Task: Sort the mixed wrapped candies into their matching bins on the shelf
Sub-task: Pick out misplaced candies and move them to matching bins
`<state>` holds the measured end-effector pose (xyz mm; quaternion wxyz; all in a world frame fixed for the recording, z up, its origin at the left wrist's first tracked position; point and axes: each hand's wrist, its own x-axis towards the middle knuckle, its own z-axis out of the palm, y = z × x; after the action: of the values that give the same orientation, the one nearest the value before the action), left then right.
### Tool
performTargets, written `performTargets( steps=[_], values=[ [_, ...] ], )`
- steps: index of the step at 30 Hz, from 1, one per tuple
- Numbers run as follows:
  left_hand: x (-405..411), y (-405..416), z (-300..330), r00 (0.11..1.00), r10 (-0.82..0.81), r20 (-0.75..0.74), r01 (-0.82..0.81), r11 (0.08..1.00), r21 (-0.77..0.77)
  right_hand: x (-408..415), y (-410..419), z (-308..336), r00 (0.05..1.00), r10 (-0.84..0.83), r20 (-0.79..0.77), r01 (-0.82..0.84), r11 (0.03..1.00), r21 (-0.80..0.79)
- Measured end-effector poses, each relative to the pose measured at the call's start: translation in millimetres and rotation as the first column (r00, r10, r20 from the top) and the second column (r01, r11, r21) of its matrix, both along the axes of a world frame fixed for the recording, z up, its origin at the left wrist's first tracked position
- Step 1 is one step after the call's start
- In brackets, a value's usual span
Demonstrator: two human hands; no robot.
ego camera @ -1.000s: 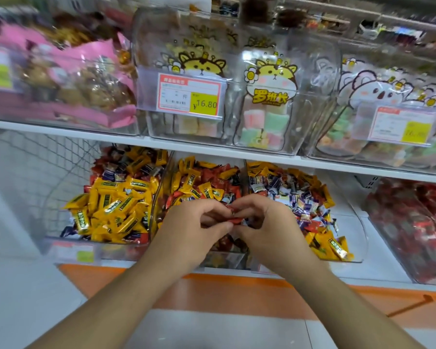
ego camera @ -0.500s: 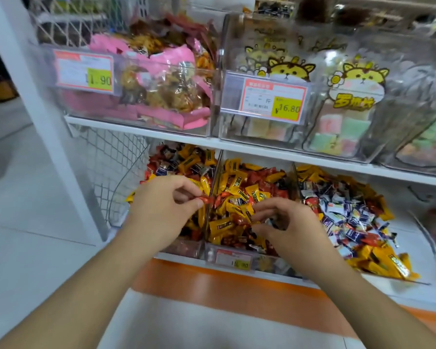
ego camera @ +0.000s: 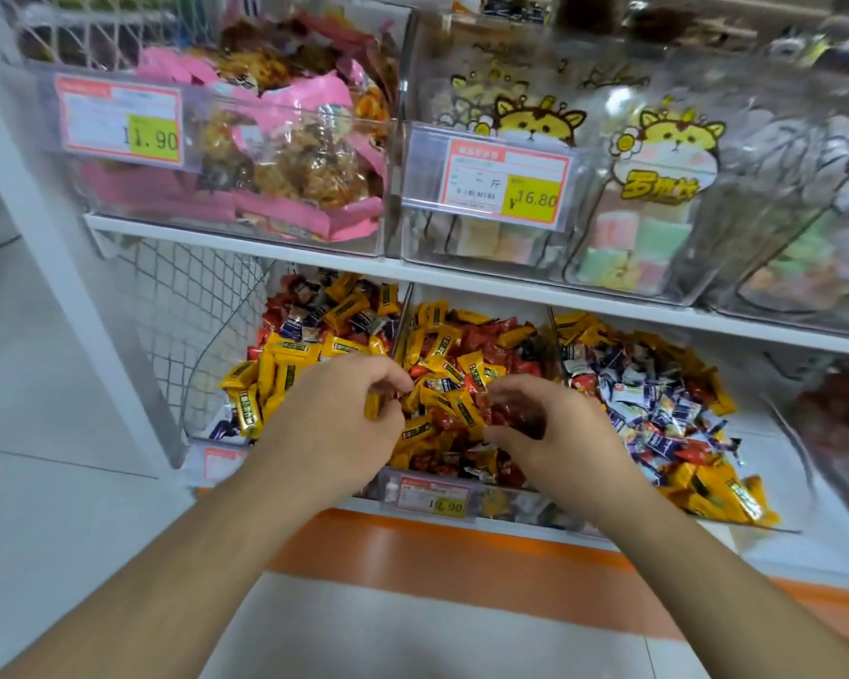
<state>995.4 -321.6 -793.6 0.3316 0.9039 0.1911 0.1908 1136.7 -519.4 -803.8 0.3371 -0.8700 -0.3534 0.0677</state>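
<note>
- Right now both hands hover over the middle bin (ego camera: 461, 492) on the lower shelf (ego camera: 461, 281), where red and yellow wrapped candies (ego camera: 461, 379) lie jumbled together.
- Her or his left hand (ego camera: 334, 414) sits at the divider between the left bin (ego camera: 207, 433) and the middle one, fingers curled and pinching what looks like a yellow candy (ego camera: 372, 406) at its tip.
- Over the red pile, the right hand (ego camera: 550, 423) has its fingers spread and loosely bent; I see nothing held in it.
- To my eye the left bin is mostly yellow, so that piece likely belongs there: carry it clear over the divider before letting go, or it will slide back.
- While that goes on, the right hand could pick the next stray, taking one wrapper by its twisted end rather than scooping.
- Over in the right bin (ego camera: 775, 521), blue-white candies (ego camera: 658, 409) mix with more yellow ones; those will need the same treatment.
- Heaps sit high against the low fronts, so gentle picks should keep candies from spilling onto the floor (ego camera: 69, 531).
</note>
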Motion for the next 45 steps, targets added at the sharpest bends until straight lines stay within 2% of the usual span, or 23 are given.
performTargets(
  steps=[5,9,12,21,33,45],
  values=[
    [14,-25,-5,0.991,-0.13,-0.022,0.131,0.989,0.061,7,-23,13,0.993,-0.029,0.112,0.033,0.999,-0.035],
    [29,-47,-8,0.977,-0.212,-0.02,0.213,0.975,0.058,30,-58,15,0.97,-0.165,0.179,0.171,0.985,-0.022],
    [44,-63,-9,0.969,-0.244,-0.034,0.246,0.967,0.063,59,-86,8,0.947,-0.238,0.215,0.261,0.962,-0.081],
    [84,-93,-22,0.956,-0.288,-0.05,0.29,0.955,0.065,112,-101,-17,0.941,-0.218,0.259,0.283,0.926,-0.25],
    [78,-94,-26,0.955,-0.292,-0.054,0.295,0.953,0.063,105,-102,-14,0.9,-0.199,0.387,0.273,0.951,-0.147],
    [68,-80,-20,0.973,-0.229,-0.031,0.23,0.972,0.054,83,-101,9,0.9,-0.309,0.306,0.283,0.951,0.128]
  ],
)
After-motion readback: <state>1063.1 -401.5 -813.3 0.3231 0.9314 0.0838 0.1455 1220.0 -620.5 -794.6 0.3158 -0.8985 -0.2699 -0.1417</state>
